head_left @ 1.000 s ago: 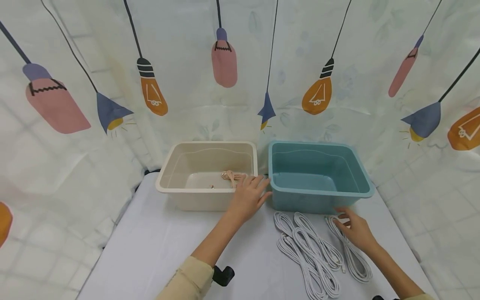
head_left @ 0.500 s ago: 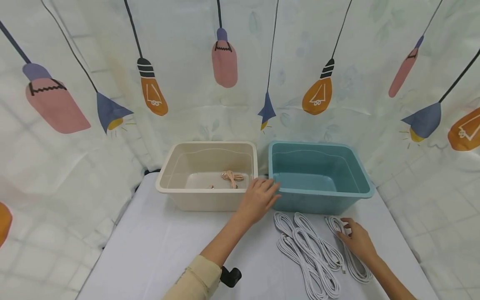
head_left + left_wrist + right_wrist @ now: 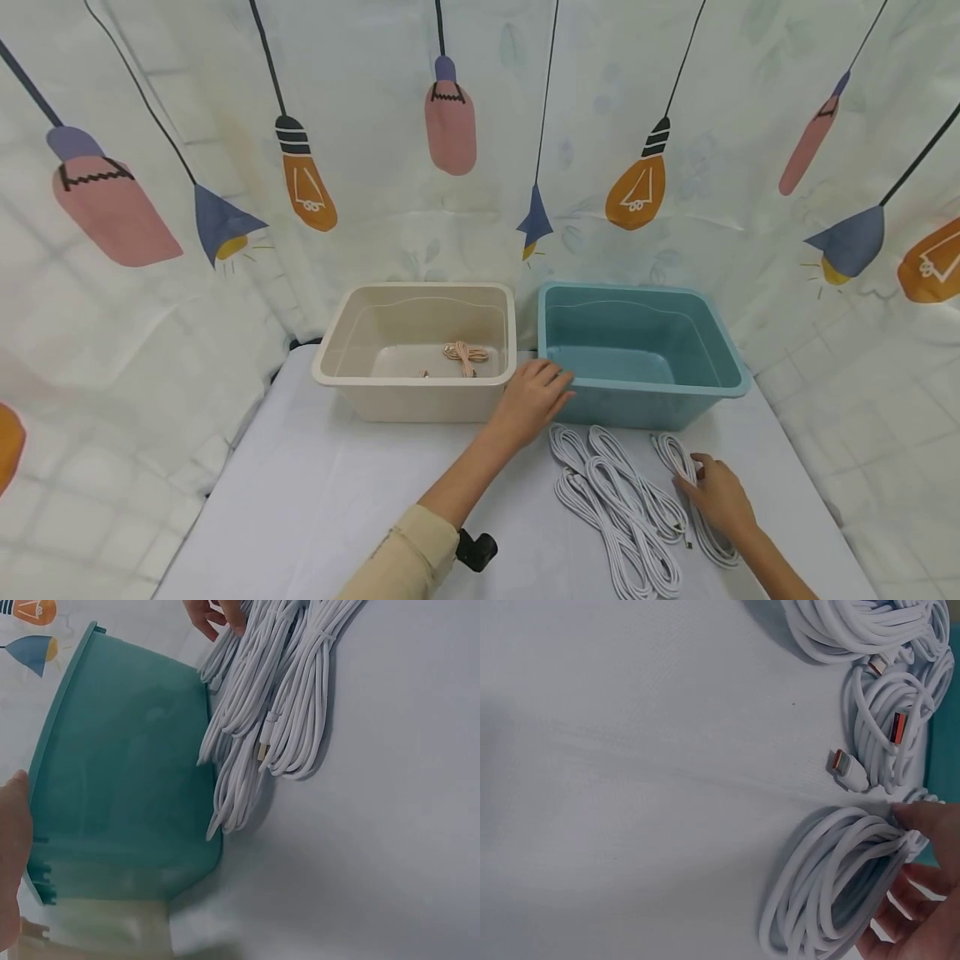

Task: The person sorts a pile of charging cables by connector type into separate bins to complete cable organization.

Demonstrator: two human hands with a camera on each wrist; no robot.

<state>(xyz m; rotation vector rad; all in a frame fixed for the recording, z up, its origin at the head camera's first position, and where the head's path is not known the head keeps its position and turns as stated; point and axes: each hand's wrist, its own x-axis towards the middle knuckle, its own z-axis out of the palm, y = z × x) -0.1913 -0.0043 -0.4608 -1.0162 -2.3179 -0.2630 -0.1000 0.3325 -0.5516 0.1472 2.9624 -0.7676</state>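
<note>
Four-sided and teal, a plastic bin (image 3: 645, 406) stands at the back of the table; my left hand (image 3: 534, 400) rests at its front left rim, fingers loosely bent and holding nothing. My right hand (image 3: 718, 502) pinches the rightmost coiled white cable (image 3: 821, 881) around its tied middle, thumb on one side and fingers on the other, as the right wrist view shows. That coil lies on the table. Left of it lie several more coiled white cables (image 3: 622, 508), with metal plugs showing in the right wrist view.
Left of the teal bin stands a beige bin (image 3: 412, 402) holding a bundled peach cable (image 3: 467, 355) and a small piece partly hidden by the front rim. White cloth covers the table (image 3: 300, 508). A lamp-patterned curtain (image 3: 375, 192) hangs close behind the bins.
My left hand has shifted right from the beige bin's rim to the teal bin's corner. My right hand has drawn back from the teal bin's front toward me, along the rightmost cable.
</note>
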